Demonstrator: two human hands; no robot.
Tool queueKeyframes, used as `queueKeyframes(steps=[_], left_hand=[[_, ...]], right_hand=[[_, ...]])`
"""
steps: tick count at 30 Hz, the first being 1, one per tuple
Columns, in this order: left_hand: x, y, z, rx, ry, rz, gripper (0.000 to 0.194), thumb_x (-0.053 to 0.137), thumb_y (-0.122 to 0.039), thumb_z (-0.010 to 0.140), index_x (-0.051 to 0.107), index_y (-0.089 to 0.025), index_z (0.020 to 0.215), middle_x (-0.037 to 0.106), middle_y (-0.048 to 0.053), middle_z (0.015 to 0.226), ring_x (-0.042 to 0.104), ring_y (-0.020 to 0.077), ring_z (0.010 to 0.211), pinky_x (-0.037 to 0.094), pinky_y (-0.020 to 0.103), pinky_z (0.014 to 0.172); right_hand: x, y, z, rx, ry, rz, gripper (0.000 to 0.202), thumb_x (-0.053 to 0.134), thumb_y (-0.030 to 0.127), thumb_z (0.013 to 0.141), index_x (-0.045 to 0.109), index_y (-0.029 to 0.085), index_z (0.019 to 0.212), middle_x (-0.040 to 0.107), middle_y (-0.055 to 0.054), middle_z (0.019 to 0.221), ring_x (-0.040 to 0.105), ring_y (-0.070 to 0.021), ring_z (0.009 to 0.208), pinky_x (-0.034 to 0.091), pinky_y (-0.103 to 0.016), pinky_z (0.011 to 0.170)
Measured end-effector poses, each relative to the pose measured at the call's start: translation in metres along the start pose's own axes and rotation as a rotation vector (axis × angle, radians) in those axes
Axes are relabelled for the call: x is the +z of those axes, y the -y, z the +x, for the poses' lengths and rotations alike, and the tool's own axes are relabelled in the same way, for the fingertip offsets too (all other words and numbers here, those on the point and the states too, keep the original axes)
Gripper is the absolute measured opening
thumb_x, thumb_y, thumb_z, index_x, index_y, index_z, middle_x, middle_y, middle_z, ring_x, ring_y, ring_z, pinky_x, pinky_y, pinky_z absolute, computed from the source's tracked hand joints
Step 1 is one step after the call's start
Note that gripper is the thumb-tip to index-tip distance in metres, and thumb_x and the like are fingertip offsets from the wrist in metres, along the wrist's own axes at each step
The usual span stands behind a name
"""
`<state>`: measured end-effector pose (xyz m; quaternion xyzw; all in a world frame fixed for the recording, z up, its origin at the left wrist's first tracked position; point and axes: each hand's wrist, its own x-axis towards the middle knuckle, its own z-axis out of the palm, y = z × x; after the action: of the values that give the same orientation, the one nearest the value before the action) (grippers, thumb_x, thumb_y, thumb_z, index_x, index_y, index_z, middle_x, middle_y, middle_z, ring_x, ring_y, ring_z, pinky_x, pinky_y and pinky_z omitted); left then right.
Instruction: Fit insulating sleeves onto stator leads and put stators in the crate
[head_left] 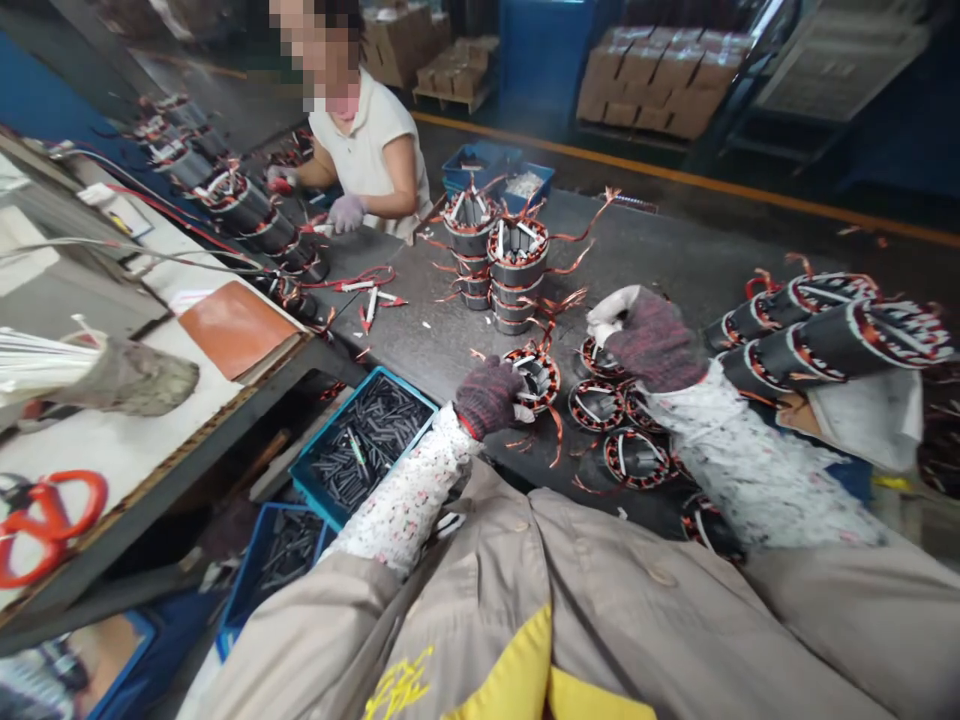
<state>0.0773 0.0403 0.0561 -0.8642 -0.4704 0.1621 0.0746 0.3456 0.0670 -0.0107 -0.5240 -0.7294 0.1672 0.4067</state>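
Note:
My left hand, in a dark knit glove, grips the near rim of a motor stator with copper windings that lies flat on the grey table. My right hand, also gloved, hovers just right of it with fingers curled; whether it holds anything is hidden. Several more stators lie flat around and below both hands.
A stack of stators stands behind my hands; more lie on their sides at right. A blue bin of dark sleeves hangs at the table's left edge. Across the table a co-worker's gloved hand handles parts. Red scissors lie far left.

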Motion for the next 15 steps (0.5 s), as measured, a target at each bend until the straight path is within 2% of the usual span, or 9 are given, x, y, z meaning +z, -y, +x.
queueKeyframes(steps=[2, 5, 7, 8, 10, 12, 15], left_hand=[[-0.001, 0.0, 0.001, -0.007, 0.01, 0.007, 0.041, 0.106, -0.05, 0.102, 0.097, -0.02, 0.129, 0.089, 0.02, 0.133, 0.078, 0.0438, 0.132, 0.068, 0.055, 0.117], [-0.001, -0.002, 0.003, -0.017, 0.028, 0.021, 0.042, 0.101, -0.047, 0.104, 0.097, -0.015, 0.132, 0.088, 0.023, 0.133, 0.078, 0.0434, 0.133, 0.066, 0.053, 0.12], [-0.002, -0.003, 0.003, -0.019, 0.033, 0.038, 0.039, 0.095, -0.043, 0.108, 0.097, -0.015, 0.135, 0.087, 0.023, 0.136, 0.078, 0.0425, 0.135, 0.065, 0.05, 0.12], [-0.003, -0.003, 0.003, -0.018, 0.039, 0.046, 0.039, 0.093, -0.042, 0.109, 0.096, -0.015, 0.137, 0.087, 0.023, 0.137, 0.077, 0.0423, 0.137, 0.064, 0.049, 0.119], [-0.004, -0.003, 0.003, -0.013, 0.052, 0.052, 0.044, 0.093, -0.046, 0.109, 0.096, -0.015, 0.141, 0.086, 0.023, 0.141, 0.076, 0.0427, 0.14, 0.064, 0.049, 0.118], [-0.005, -0.003, 0.001, -0.012, 0.06, 0.039, 0.049, 0.095, -0.052, 0.109, 0.095, -0.016, 0.144, 0.086, 0.023, 0.143, 0.074, 0.0435, 0.142, 0.063, 0.049, 0.118], [-0.001, -0.004, -0.001, -0.011, 0.047, 0.013, 0.051, 0.094, -0.055, 0.111, 0.095, -0.019, 0.147, 0.085, 0.022, 0.144, 0.073, 0.0438, 0.142, 0.062, 0.052, 0.121]], right_hand=[[-0.006, 0.01, -0.001, -0.012, 0.116, -0.052, 0.041, 0.08, 0.034, 0.109, 0.093, 0.023, 0.145, 0.095, -0.014, 0.126, 0.088, -0.0341, 0.111, 0.072, -0.047, 0.103], [0.002, 0.047, -0.006, -0.141, 0.429, -0.32, 0.047, 0.097, 0.047, 0.105, 0.096, 0.012, 0.137, 0.093, -0.025, 0.135, 0.088, -0.0435, 0.125, 0.069, -0.051, 0.111], [0.01, 0.071, -0.007, -0.216, 0.586, -0.499, 0.049, 0.09, 0.048, 0.114, 0.096, 0.006, 0.137, 0.09, -0.033, 0.139, 0.086, -0.0498, 0.131, 0.067, -0.054, 0.111], [0.013, 0.08, -0.006, -0.248, 0.641, -0.553, 0.045, 0.082, 0.042, 0.119, 0.096, 0.004, 0.139, 0.09, -0.035, 0.14, 0.086, -0.0508, 0.133, 0.066, -0.055, 0.11], [0.018, 0.09, -0.004, -0.303, 0.689, -0.597, 0.041, 0.065, 0.023, 0.123, 0.096, 0.003, 0.14, 0.09, -0.035, 0.139, 0.086, -0.0503, 0.135, 0.063, -0.054, 0.108], [0.024, 0.091, -0.003, -0.316, 0.669, -0.597, 0.045, 0.055, 0.012, 0.12, 0.096, 0.002, 0.136, 0.091, -0.035, 0.135, 0.085, -0.0497, 0.135, 0.062, -0.055, 0.108], [0.039, 0.078, -0.008, -0.235, 0.629, -0.559, 0.044, 0.057, 0.016, 0.119, 0.097, 0.004, 0.134, 0.091, -0.035, 0.132, 0.086, -0.0509, 0.132, 0.064, -0.056, 0.107]])
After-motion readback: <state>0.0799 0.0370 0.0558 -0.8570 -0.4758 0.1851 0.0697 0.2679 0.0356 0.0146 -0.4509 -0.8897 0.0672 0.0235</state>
